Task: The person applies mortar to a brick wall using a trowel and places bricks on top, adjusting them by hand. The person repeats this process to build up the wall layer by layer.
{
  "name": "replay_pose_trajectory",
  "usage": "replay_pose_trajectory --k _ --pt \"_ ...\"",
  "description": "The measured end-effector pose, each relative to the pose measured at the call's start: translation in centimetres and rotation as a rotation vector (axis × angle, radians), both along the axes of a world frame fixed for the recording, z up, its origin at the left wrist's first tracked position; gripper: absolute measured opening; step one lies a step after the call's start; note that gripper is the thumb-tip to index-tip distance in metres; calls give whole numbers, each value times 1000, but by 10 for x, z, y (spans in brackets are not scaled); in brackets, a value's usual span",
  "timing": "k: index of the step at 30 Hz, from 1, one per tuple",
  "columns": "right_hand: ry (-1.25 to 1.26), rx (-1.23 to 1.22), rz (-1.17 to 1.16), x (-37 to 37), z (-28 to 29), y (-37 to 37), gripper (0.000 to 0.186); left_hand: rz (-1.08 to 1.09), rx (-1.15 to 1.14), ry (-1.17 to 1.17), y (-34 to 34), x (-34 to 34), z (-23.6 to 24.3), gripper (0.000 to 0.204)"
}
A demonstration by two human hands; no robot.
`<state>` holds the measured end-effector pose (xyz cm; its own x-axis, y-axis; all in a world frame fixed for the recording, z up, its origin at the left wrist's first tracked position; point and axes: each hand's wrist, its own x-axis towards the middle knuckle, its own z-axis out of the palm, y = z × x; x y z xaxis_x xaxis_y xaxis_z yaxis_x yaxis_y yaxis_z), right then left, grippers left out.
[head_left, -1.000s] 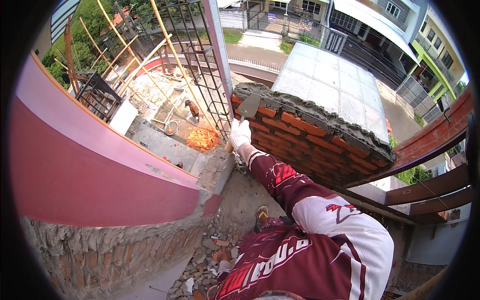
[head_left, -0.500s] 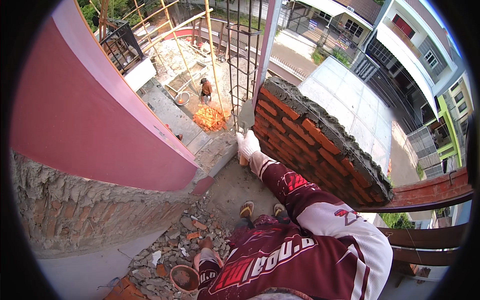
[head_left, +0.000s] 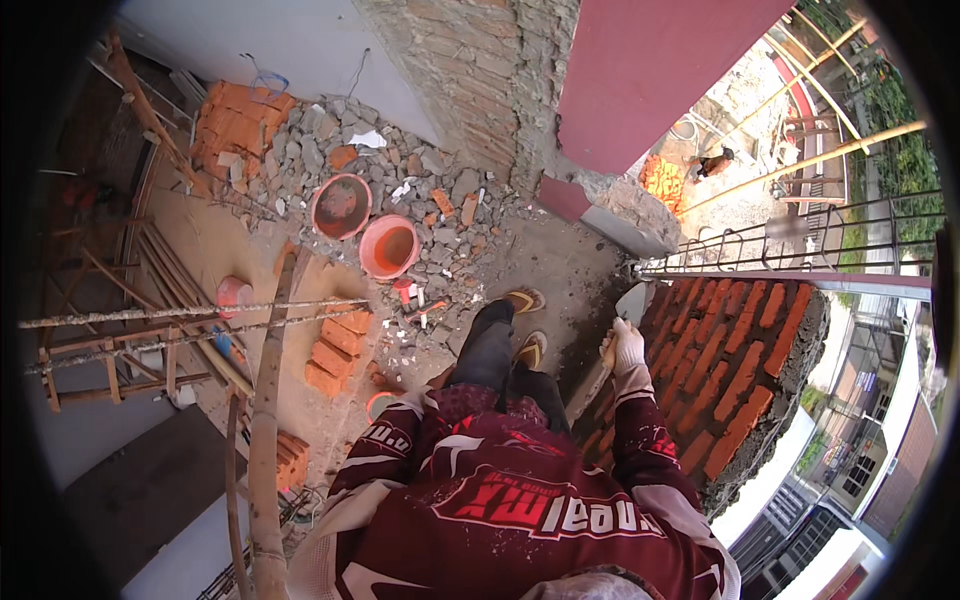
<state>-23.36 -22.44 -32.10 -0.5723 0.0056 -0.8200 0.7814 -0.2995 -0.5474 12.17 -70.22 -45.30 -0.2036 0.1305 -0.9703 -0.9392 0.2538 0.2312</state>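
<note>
My right hand [head_left: 628,345], in a white knitted glove, is closed round the handle of a trowel [head_left: 632,302]. The grey blade points away from me, beside the left face of an unplastered brick wall [head_left: 715,350] with rough mortar joints. Of my left hand [head_left: 440,379] only a small part shows between sleeve and leg; its fingers are hidden. A small round container [head_left: 380,404] with a greenish rim stands close to the left sleeve.
Broken rubble [head_left: 440,245] covers the floor ahead on the left, with two orange buckets [head_left: 388,247] on it. Brick stacks [head_left: 338,350] stand further left, beside a bamboo pole [head_left: 268,430]. Steel rebar [head_left: 800,262] rises past the wall's far end. A person [head_left: 714,162] works far below.
My view has swung left and down, bringing the buckets and brick stacks into sight. The right arm, stretched out before, is drawn in closer, with the trowel still in hand.
</note>
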Motion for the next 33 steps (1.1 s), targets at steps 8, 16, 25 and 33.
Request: replay_pose_trajectory --k 8,16,25,33 --pt "-110 147 535 29 -51 -45 17 1090 372 -318 131 30 211 37" --pt "66 242 1159 46 -113 -171 31 1353 265 -298 183 117 213 70" --pt "169 -40 1229 50 -128 -381 25 662 -225 -218 190 282 111 78" --pt "186 -137 1007 53 -183 -517 36 513 -658 -206 82 273 41 74"
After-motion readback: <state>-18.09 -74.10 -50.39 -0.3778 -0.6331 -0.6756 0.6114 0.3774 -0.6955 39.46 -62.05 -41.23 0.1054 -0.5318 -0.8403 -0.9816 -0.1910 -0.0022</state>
